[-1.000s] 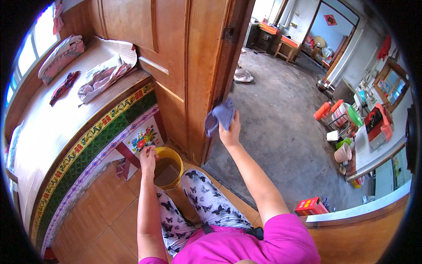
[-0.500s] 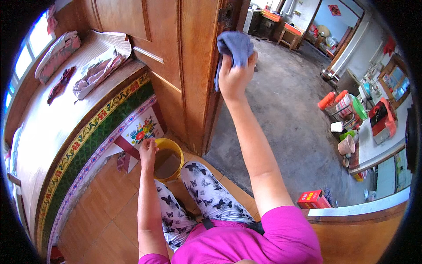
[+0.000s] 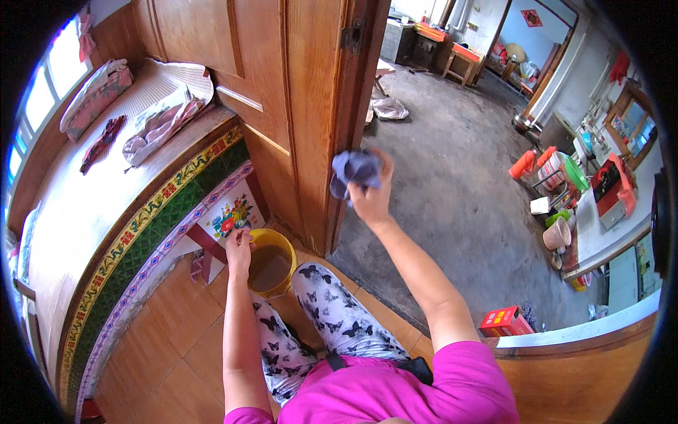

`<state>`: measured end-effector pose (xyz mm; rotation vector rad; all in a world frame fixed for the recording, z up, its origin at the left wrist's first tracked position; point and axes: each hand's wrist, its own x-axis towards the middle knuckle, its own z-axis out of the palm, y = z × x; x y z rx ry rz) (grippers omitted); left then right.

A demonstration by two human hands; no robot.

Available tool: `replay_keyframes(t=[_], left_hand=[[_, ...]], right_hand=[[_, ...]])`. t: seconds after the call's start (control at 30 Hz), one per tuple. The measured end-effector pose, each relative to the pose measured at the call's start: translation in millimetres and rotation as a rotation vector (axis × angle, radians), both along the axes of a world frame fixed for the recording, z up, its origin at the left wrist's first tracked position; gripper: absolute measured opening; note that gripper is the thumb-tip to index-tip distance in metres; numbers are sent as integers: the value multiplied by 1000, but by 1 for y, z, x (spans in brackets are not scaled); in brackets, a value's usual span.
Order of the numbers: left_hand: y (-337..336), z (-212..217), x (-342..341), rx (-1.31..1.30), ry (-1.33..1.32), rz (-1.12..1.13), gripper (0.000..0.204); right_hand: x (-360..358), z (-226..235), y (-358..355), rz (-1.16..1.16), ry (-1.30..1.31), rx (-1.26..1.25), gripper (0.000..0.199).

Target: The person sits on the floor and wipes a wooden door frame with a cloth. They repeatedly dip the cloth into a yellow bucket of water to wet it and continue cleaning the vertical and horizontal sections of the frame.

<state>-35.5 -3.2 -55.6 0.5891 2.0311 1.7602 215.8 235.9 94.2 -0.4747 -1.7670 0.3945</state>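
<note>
My right hand (image 3: 372, 195) is closed on a crumpled blue-grey cloth (image 3: 355, 170), which lies against the edge of a brown wooden door (image 3: 311, 106), well below its metal latch plate (image 3: 350, 39). My left hand (image 3: 239, 247) is beside the rim of a yellow bucket (image 3: 292, 247), its fingers curled together. Whether those fingers grip the rim or something small cannot be made out. Murky water (image 3: 270, 268) fills part of the bucket, which sits on the floor between the door and my knees.
To the left, a ledge (image 3: 60, 212) with a tiled front carries folded fabrics (image 3: 164, 127). Past the door, a grey floor (image 3: 452, 212) leads to a small wooden stool (image 3: 462, 63). A red box (image 3: 505, 321) stands at right, below buckets and a counter (image 3: 593, 240).
My right hand has moved down along the door edge with the cloth, from near the latch plate to much lower. My left hand stays beside the bucket. The view has shifted slightly.
</note>
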Motion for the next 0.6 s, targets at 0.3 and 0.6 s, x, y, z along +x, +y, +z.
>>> replay_keyframes(t=[0.3,0.6], left_hand=[[-3,5,3,-2,-38,-10,24],[-8,4,-2,-36,-18,-4,25]], right_hand=[[-61,168,37,-166,333,449,17],[-25,48,14,-193,-26,183,18]])
